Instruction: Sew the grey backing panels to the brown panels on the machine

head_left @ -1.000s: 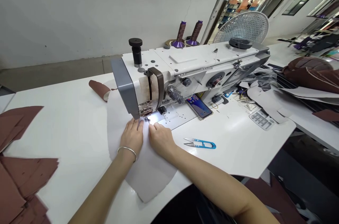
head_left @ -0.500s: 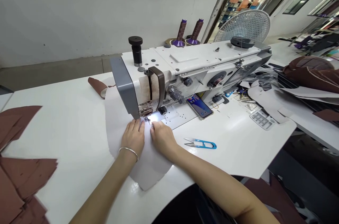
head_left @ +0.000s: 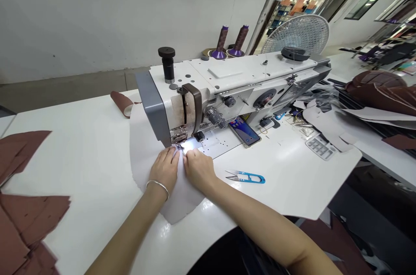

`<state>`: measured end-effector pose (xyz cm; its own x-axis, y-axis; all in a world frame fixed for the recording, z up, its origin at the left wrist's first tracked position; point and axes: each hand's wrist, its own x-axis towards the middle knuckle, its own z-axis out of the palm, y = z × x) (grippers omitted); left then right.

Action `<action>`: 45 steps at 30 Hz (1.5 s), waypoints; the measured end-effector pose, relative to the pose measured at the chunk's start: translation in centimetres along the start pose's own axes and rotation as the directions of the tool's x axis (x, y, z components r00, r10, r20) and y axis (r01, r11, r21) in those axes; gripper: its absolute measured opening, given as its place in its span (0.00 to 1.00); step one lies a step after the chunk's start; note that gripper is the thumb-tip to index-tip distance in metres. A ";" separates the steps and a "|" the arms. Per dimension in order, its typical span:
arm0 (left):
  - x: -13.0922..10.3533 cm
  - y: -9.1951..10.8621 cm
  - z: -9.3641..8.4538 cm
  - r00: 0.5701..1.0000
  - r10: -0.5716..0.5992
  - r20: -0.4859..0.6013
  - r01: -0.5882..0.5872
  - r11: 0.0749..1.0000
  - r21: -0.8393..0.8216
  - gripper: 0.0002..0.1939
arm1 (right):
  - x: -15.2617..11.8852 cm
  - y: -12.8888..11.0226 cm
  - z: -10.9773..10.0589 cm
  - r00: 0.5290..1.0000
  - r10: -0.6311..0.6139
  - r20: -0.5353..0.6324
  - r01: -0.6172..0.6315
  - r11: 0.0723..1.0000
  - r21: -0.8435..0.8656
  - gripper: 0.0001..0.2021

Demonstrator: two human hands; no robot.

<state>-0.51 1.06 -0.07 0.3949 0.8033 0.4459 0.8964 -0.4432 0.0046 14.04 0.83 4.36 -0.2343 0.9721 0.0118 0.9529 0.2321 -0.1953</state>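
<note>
A large leather-like sheet, pale side up, lies beneath the presser foot of a white sewing machine. Its far end curls over and shows brown. My left hand rests flat on the sheet just left of the needle area, fingers stretched toward the foot. Close by on the right, my right hand pinches the sheet's right edge, its thumb and fingertips drawn together. A lamp lights the needle plate between the machine and my right hand. The needle tip itself is too small to make out.
Blue-handled thread snips lie right of my right forearm. A phone sits under the machine arm. Brown cut pieces are stacked at the left. Two thread cones and a fan stand behind. Scraps cover the right side.
The sheet has slid a little away from me under the presser foot, its near edge now closer to my hands. Both hands stay about where they were.
</note>
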 end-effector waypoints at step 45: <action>0.4 0.5 -0.7 0.999 -0.045 0.008 0.046 0.997 -0.070 0.17 | -0.2 0.2 1.2 0.942 -0.335 -0.017 0.331 0.936 -0.122 0.12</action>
<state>0.00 0.89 0.71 0.3556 0.8256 0.4382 0.8972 -0.4328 0.0875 14.05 0.65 3.12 -0.5372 0.8383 0.0929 0.8375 0.5432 -0.0595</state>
